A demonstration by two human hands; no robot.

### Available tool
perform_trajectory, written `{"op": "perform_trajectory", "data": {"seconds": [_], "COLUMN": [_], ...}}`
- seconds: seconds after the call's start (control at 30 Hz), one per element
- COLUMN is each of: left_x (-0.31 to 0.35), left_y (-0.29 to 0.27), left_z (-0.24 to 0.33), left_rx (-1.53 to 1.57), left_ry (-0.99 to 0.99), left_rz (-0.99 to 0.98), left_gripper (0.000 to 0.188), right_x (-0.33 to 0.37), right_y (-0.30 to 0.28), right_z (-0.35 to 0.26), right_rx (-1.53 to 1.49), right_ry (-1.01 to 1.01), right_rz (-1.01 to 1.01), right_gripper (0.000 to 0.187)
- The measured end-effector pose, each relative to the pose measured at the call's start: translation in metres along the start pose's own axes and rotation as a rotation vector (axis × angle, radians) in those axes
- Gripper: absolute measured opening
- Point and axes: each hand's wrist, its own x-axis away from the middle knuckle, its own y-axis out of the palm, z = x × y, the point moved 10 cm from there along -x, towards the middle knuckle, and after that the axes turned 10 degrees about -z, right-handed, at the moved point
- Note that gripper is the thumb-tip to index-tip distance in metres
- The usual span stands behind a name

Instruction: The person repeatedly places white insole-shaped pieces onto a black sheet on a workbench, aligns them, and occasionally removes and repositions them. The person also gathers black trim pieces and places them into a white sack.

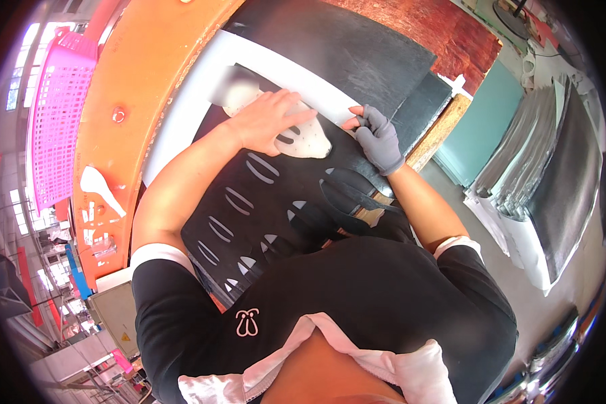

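Note:
My bare left hand (pixel 269 121) lies over a cream, sole-shaped plate (pixel 308 143) with small dark dots and dark slots. Its fingers are stretched and spread across the plate, covering its middle. Under the plate is a black sheet (pixel 249 202) with several long cut-out openings in rows. At the sheet's far right edge, my right hand (pixel 378 138) wears a grey glove with bare thumb and fingertip showing. Its fingers are curled and seem to pinch the sheet's edge. Strips of the sheet sag near my body.
A white board (pixel 276 57) lies beneath the sheet, with dark boards (pixel 337 40) beyond. An orange machine part (pixel 131 81) curves along the left, bearing a white scoop-like object (pixel 101 187). A pink basket (pixel 64 114) stands left of it. Stacked sheets (pixel 539 175) stand at the right.

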Motion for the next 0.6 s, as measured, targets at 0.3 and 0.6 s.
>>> {"op": "perform_trajectory", "data": {"seconds": [0.3,0.6], "left_x": [0.112,0.114], "left_y": [-0.092,-0.012], "left_z": [-0.11,-0.111], "left_rx": [0.538,1.694], "left_ry": [-0.54,-0.578], "left_rz": [0.764,0.905], "left_gripper": [0.109,0.081], "right_x": [0.002,0.011], "right_y": [-0.003,0.007], "right_z": [-0.001,-0.033], "right_rx": [0.089,0.42], "right_ry": [-0.03,-0.189], "right_rz": [0.012,0.003], "right_gripper": [0.036,0.047]}}
